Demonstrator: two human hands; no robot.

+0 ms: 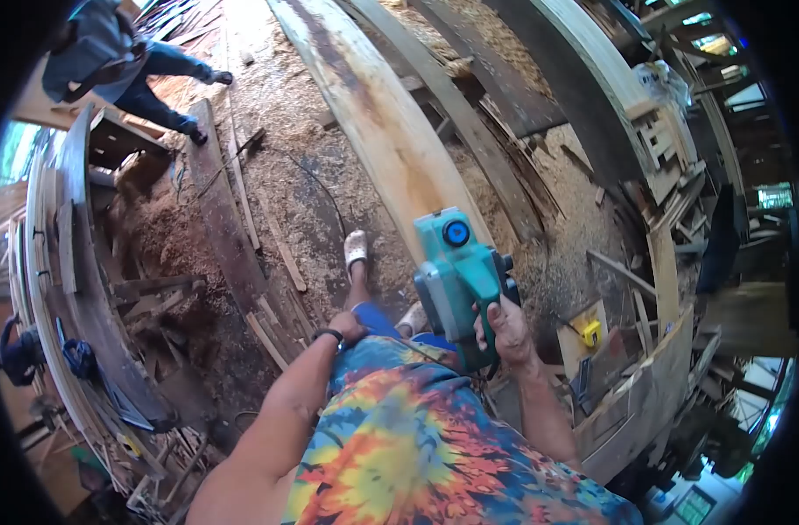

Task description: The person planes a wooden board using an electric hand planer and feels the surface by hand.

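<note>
My right hand [508, 330] is wrapped round the rear handle of a teal electric hand planer [456, 280] with a blue round knob at its front. Below the planer in the view lies the near end of a long pale wooden board [391, 131] with a dark streak. Whether the planer touches the board I cannot tell. My left hand [347, 326], with a dark band at the wrist, rests by my hip against the blue shorts [380, 321]. Its fingers are mostly hidden.
Wood shavings [277, 96] cover the ground around my shoes. A dark plank [220, 192] and thin strips lie to the left. Another person [119, 66] stands at the upper left. A yellow tool [590, 333] sits at the right, near stacked timber [636, 394].
</note>
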